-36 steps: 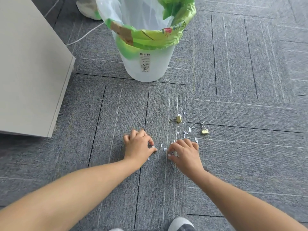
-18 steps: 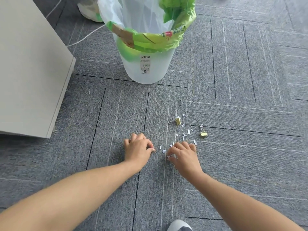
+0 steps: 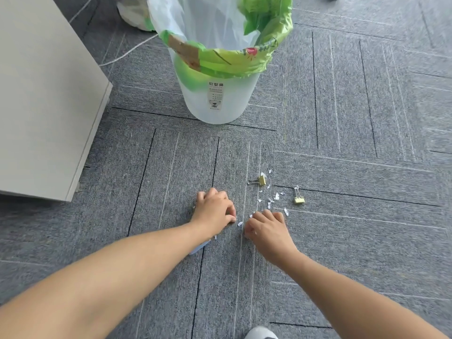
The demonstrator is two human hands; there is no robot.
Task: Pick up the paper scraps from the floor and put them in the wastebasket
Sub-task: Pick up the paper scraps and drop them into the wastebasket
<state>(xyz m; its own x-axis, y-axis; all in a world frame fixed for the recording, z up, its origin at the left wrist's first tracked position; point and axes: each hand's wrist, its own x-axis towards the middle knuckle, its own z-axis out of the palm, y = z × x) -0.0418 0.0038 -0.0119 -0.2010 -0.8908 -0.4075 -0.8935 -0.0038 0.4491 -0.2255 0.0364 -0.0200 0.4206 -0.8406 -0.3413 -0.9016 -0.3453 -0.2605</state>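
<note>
Posture for raking: left hand [image 3: 215, 211] and right hand [image 3: 267, 228] curled, knuckles up, either side of paper scraps [image 3: 240, 224]; whether either holds any, cannot tell; wastebasket [image 3: 220, 104] close ahead, short carry

The white label [image 3: 215, 95] on the wastebasket [image 3: 234, 104] is headed 垃圾桶; its smaller print is unreadable

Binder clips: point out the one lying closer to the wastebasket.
The gold binder clip with wire handles pointing left. The other clip lies farther right and nearer the person, its handles pointing toward the wastebasket.
</note>
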